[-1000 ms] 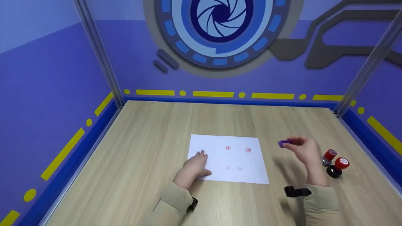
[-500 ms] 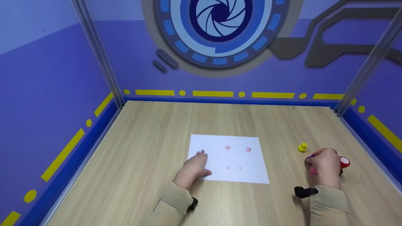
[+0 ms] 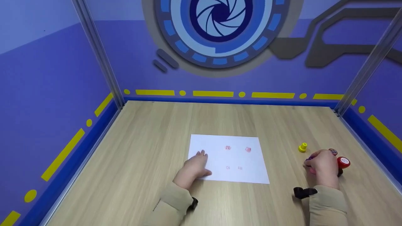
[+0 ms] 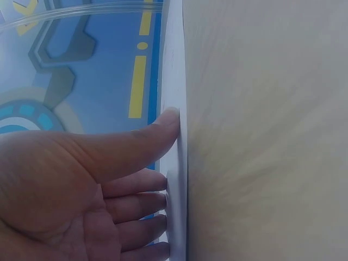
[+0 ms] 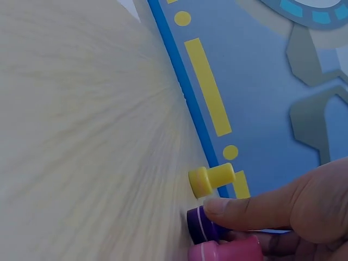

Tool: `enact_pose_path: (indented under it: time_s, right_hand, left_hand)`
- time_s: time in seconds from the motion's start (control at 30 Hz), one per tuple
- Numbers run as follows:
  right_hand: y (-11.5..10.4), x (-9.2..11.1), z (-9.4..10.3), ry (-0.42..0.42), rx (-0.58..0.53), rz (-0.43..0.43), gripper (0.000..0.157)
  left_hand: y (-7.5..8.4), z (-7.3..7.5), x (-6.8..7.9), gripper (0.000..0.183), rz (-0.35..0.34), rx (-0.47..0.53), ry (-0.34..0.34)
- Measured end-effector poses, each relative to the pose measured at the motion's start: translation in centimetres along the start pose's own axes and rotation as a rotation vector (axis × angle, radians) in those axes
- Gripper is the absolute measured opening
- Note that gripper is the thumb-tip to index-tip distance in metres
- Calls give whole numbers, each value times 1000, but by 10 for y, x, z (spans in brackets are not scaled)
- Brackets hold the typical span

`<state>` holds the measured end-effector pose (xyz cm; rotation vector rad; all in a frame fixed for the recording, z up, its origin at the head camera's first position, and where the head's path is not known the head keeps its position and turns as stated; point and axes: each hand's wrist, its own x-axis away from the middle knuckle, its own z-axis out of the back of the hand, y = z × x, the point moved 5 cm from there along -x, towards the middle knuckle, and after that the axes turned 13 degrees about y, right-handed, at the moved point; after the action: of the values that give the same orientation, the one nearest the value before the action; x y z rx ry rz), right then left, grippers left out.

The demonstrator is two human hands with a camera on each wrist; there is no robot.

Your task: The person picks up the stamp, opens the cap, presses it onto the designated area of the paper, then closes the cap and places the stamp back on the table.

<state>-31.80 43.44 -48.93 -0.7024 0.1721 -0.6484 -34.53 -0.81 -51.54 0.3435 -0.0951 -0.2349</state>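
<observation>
My left hand (image 3: pixel 194 166) rests with spread fingers on the left part of a white sheet of paper (image 3: pixel 216 157). Several reddish stamp prints mark the sheet, two of them darker. In the left wrist view, the thumb (image 4: pixel 147 144) and fingertips press the paper. Over at the right, my right hand (image 3: pixel 326 164) pinches a small purple stamp (image 5: pixel 198 224) that stands at the tabletop. A pink stamp (image 5: pixel 228 250) is right beside it, partly hidden by the hand. Just behind the purple stamp is a yellow stamp (image 5: pixel 209 180).
Beyond the right hand stands a stamp with a round red handle (image 3: pixel 344 162) and black base. A second red-topped stamp (image 3: pixel 333 152) is mostly covered by the hand. Blue-purple panels (image 3: pixel 125 62) enclose the wooden table (image 3: pixel 150 125) at the back and sides.
My right hand has carried the purple stamp rightward and down to the table beside the pink one, uncovering the yellow stamp. During the last half second it has barely moved. The left hand stays still.
</observation>
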Motion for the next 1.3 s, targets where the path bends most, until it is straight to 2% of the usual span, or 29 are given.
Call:
enact_pose_path:
  time_s: [0.13,0.23,0.37,0.6,0.7,0.97,1.1,1.3]
  right_hand:
    - [-6,-2,-1,103,-32,45,54]
    - [-9,-5,-5,153,-79,78,56]
    - [-6,-12,-15,109,-115,94,59]
    - [-2,-20,-26,-25,-23,212,64]
    - [-4,-17,-28,-14,-42,228,59]
    - [-5,-13,-28,112,-78,270,35]
    - [-4,-14,-29,126,-67,278,36]
    - [0,-16,-30,86,-80,237,43]
  left_hand:
    - [0,1,1,75,-8,5,15]
    - [1,1,1,75,-11,8,22]
    - [2,0,2,75,-9,20,24]
    - [2,-1,2,76,-7,28,22]
    - [1,-1,2,76,-2,26,20]
    - [0,-1,2,76,5,21,18]
    - [0,-1,1,77,-1,1,12]
    - [0,0,0,77,-12,-16,13]
